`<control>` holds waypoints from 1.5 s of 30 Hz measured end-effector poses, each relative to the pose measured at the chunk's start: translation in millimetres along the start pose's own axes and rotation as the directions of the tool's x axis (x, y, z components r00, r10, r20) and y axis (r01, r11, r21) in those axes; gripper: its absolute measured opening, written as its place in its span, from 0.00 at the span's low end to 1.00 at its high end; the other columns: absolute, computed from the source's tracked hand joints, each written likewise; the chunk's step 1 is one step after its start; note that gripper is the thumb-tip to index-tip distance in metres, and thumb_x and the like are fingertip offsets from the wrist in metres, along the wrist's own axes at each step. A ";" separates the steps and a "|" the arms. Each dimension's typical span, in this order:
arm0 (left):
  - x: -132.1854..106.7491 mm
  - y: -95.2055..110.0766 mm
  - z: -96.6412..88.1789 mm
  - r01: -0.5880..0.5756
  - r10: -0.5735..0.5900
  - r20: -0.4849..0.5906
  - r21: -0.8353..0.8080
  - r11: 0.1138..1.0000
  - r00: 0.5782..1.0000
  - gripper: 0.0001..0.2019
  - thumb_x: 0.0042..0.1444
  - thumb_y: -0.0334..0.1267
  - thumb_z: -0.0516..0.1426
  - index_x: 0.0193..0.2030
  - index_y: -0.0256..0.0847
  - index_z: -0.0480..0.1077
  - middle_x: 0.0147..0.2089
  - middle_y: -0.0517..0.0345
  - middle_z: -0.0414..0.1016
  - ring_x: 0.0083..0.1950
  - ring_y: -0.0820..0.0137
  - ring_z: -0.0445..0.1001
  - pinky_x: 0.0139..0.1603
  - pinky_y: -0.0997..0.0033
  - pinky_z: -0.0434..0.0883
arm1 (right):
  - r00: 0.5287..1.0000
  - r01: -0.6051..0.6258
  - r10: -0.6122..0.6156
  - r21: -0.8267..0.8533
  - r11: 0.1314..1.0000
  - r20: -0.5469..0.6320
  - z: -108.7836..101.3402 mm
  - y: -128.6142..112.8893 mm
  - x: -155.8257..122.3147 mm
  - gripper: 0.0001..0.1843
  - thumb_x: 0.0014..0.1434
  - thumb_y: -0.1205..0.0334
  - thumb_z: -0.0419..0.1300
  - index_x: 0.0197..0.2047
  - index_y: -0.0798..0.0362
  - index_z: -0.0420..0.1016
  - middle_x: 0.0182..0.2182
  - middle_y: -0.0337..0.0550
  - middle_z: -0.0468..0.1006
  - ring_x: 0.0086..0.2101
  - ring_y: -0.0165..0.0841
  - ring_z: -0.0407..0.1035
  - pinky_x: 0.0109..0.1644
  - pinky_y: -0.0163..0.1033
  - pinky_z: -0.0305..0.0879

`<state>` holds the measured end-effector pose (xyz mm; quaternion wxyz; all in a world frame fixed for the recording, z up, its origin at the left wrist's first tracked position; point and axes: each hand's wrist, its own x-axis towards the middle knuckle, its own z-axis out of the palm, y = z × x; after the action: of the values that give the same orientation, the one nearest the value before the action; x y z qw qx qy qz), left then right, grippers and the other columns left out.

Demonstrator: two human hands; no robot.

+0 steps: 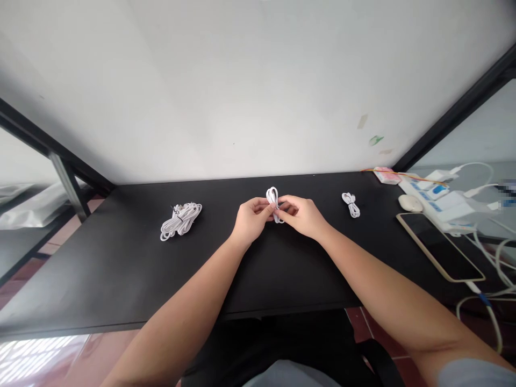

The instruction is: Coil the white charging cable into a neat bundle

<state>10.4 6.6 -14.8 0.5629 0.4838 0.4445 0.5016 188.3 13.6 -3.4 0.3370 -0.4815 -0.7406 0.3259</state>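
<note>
Both hands – left hand point(252, 219), right hand point(303, 216) – pinch 1 coiled cable point(273, 201); 2 more bundles on table point(121, 258).

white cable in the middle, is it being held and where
Yes: both the left hand and right hand pinch the coiled cable around its middle, above the table.

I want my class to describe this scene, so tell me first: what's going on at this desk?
A person holds a small coiled white cable between the left hand and the right hand, just above a black desk. A bigger loose bundle of white cables lies to the left, a neat little white coil to the right. A flat phone lies at the far right.
</note>
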 end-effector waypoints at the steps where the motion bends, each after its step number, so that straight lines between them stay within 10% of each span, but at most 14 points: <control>1: 0.5 -0.9 0.1 0.006 -0.006 -0.008 0.010 1.000 1.000 0.17 0.53 0.46 0.68 0.41 0.34 0.76 0.37 0.49 0.82 0.37 0.66 0.82 0.43 0.63 0.80 | 1.000 0.004 -0.005 -0.021 1.000 -0.010 0.2 0.4 -0.1 0.14 0.60 0.55 0.64 0.49 0.46 0.78 0.36 0.39 0.84 0.29 0.32 0.76 0.35 0.37 0.71; 9: 3.7 -6.9 -1.5 -0.025 0.022 0.022 0.150 0.988 1.000 0.14 0.55 0.46 0.65 0.41 0.37 0.75 0.39 0.49 0.82 0.38 0.67 0.80 0.40 0.67 0.77 | 0.998 0.016 -0.023 -0.101 0.995 -0.065 -4.7 -6.2 2.5 0.11 0.58 0.60 0.63 0.45 0.48 0.80 0.34 0.39 0.84 0.32 0.33 0.78 0.39 0.37 0.73; 15: 7.7 -12.7 -7.0 -0.046 0.046 0.008 0.312 0.949 0.999 0.13 0.57 0.48 0.63 0.40 0.40 0.75 0.35 0.54 0.80 0.35 0.68 0.79 0.35 0.70 0.74 | 0.983 -0.144 0.102 -0.303 0.942 -0.150 -46.0 0.5 4.6 0.07 0.55 0.57 0.64 0.36 0.49 0.79 0.30 0.38 0.84 0.30 0.34 0.77 0.36 0.37 0.70; 23: 12.1 -19.5 -10.2 -0.043 0.042 0.011 0.341 0.939 0.999 0.11 0.59 0.47 0.60 0.38 0.41 0.74 0.33 0.56 0.78 0.32 0.70 0.78 0.32 0.71 0.72 | 0.911 -0.412 0.295 -0.598 0.688 -0.288 -91.4 38.9 -26.4 0.07 0.54 0.55 0.62 0.33 0.47 0.79 0.32 0.39 0.84 0.33 0.37 0.77 0.35 0.39 0.65; 35: 13.2 -18.8 -10.6 -0.052 0.049 0.018 0.331 0.942 0.999 0.10 0.59 0.45 0.60 0.35 0.41 0.73 0.30 0.58 0.77 0.28 0.72 0.75 0.33 0.70 0.72 | 0.853 -0.501 0.328 -0.812 0.300 -0.405 -108.2 53.0 -37.5 0.19 0.60 0.53 0.57 0.50 0.52 0.78 0.38 0.54 0.81 0.37 0.47 0.76 0.36 0.44 0.64; 39: 14.0 -19.8 -10.6 -0.060 0.060 0.011 0.355 0.933 0.998 0.10 0.60 0.45 0.59 0.34 0.41 0.73 0.30 0.58 0.77 0.29 0.71 0.75 0.33 0.70 0.71 | 0.899 -0.435 0.125 -0.827 0.355 -0.419 -102.7 47.3 -39.5 0.19 0.61 0.53 0.58 0.49 0.54 0.78 0.48 0.57 0.75 0.44 0.48 0.74 0.42 0.47 0.68; 45: 13.0 -17.3 -14.2 -0.113 0.132 -0.010 0.453 0.885 0.991 0.11 0.60 0.46 0.58 0.34 0.42 0.73 0.30 0.58 0.77 0.30 0.71 0.75 0.34 0.70 0.70 | 0.962 -0.047 -0.165 -0.725 0.687 -0.218 -56.6 15.5 -19.2 0.16 0.63 0.55 0.58 0.51 0.52 0.76 0.51 0.53 0.75 0.53 0.47 0.70 0.61 0.50 0.65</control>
<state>0.1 20.5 -34.1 0.3934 0.6180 0.5284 0.4291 247.8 9.6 12.2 0.2262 -0.5899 -0.7719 -0.0716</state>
